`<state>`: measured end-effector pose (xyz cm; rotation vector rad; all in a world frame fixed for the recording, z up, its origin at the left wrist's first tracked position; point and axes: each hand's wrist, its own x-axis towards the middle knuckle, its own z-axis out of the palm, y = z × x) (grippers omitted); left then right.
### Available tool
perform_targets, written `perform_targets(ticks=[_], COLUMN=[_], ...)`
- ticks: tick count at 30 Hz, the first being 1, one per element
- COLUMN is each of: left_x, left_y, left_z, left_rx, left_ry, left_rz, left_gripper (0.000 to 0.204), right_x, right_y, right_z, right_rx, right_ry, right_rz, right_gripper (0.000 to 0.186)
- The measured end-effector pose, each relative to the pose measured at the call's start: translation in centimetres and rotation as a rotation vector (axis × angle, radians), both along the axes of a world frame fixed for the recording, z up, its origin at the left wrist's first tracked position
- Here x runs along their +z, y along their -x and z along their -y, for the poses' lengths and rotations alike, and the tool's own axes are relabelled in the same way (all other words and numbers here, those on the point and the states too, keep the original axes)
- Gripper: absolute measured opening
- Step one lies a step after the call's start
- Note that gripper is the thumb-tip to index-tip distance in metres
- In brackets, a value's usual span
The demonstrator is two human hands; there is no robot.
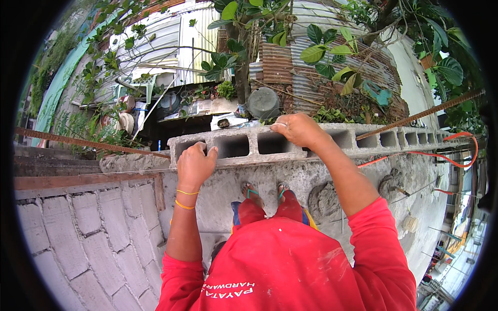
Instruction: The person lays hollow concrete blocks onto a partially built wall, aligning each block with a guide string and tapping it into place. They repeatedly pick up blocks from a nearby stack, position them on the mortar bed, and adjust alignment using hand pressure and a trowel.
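Observation:
A grey hollow concrete block point(253, 145) lies at the left end of a row of such blocks, its hollows facing up. My left hand point(197, 164) grips its near edge at the left end, fingers curled over the rim and thumb apart. Two thin yellow bands circle that wrist. Farther right, my right hand point(301, 130) is closed over the block's far edge near its right end, with the fingertips bent down and partly hidden. A thin pale line point(124, 171) runs leftward from the block's left end.
Rusty rebars point(420, 114) rise past the row on both sides. A red-orange strap point(464, 165) loops at the right. Mortar heaps point(326, 199) lie on the concrete near my feet. Below left stands a block wall point(98, 228). Beyond are a bucket point(263, 103), branches and corrugated roofing point(199, 41).

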<state>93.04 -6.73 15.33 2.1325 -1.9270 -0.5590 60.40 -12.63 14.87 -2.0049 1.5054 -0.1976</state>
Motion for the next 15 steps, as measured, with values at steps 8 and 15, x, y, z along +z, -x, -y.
perform_targets(ticks=[8,15], left_x=[0.2,-0.5], left_y=[1.1,1.0], left_z=[1.9,3.7], left_rx=[0.001,-0.015], left_ry=[-0.187,-0.410], left_rz=[0.151,0.159], left_gripper=[0.062,0.080], right_x=[1.0,1.6], right_y=[0.9,1.6], right_z=[-1.8,0.1], right_rx=[-0.056,0.097], right_ry=[0.305,-0.071], right_rz=[0.017,-0.315], right_gripper=[0.055,0.050])
